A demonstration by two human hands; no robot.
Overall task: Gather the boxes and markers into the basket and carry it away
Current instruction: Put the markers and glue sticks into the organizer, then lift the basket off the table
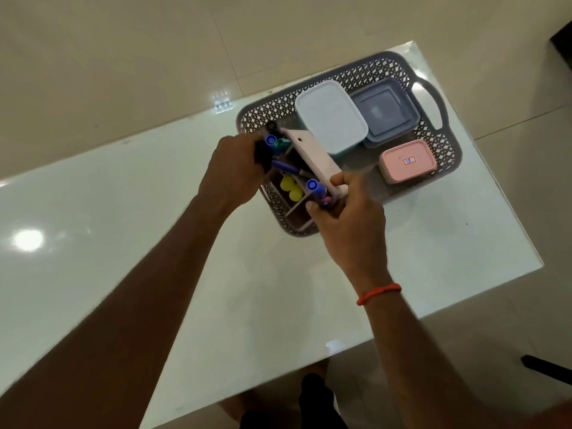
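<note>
My two forearms reach out over the glossy white table (130, 181), a red thread (379, 293) tied around my right wrist. My right hand (349, 218) has its fingers (340, 180) closed on the near end of a pale divided marker holder (312, 159), thumb on top. My left hand (235, 168) is curled around the holder's other side, fingers wrapped out of sight behind it, so both hands are gripping it. The holder sits tilted over the near left part of the grey lattice basket (439, 140) (whether it touches the basket floor I cannot tell). Blue-capped markers (313, 184) and yellow ones (291, 187) stand in its compartments. Farther in, a small pink box (408, 161) lies near the right wall, a white-lidded box (331, 117) sits mid-basket, and a grey box (385, 109) lies just beside it by the far handle.
</note>
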